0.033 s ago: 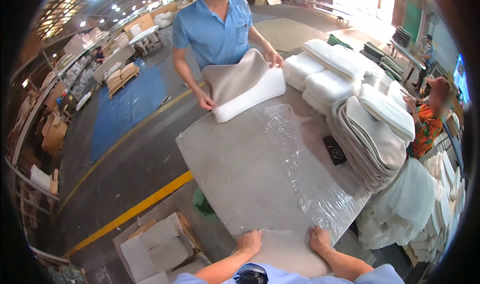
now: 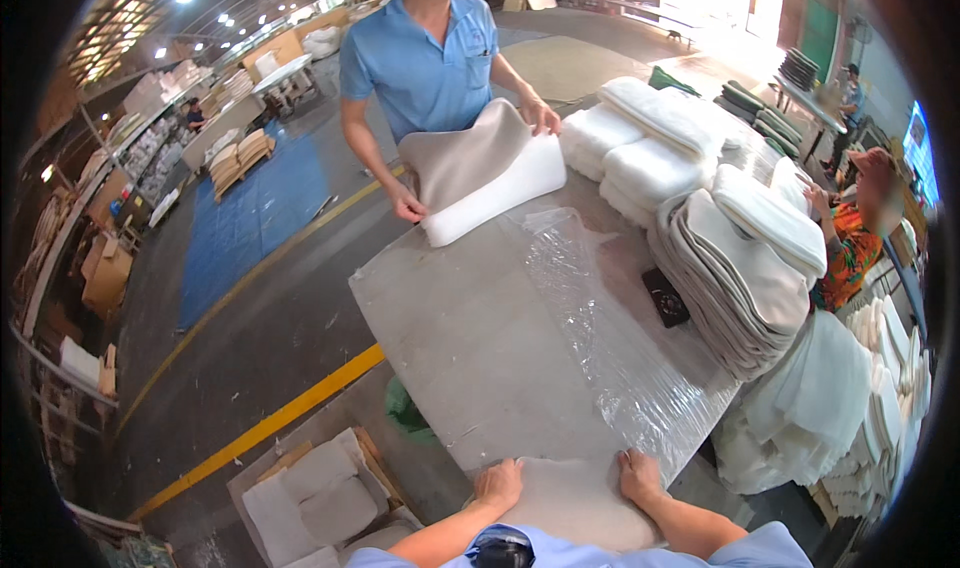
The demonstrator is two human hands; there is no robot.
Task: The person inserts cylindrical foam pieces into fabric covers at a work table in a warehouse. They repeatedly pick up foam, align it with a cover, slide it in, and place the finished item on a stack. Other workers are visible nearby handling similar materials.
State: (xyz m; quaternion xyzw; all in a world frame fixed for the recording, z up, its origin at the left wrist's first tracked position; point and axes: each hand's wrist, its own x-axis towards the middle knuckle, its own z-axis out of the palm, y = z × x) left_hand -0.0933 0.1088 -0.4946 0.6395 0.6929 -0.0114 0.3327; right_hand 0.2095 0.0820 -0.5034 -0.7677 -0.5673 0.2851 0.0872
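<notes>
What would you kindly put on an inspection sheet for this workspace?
Surface: grey table, wrinkled clear film along its right part.
Job's things: pale grey sheet at the near edge.
Clutter: stacked grey pieces, white fluffy pads and a small black object toward the right.
Hands: left hand and right hand hold the sheet near its far corners.
Cables: nothing seen.
Surroundings: co-worker in a blue shirt across the table, holding a grey-and-white piece; blue floor covering; yellow floor line.
</notes>
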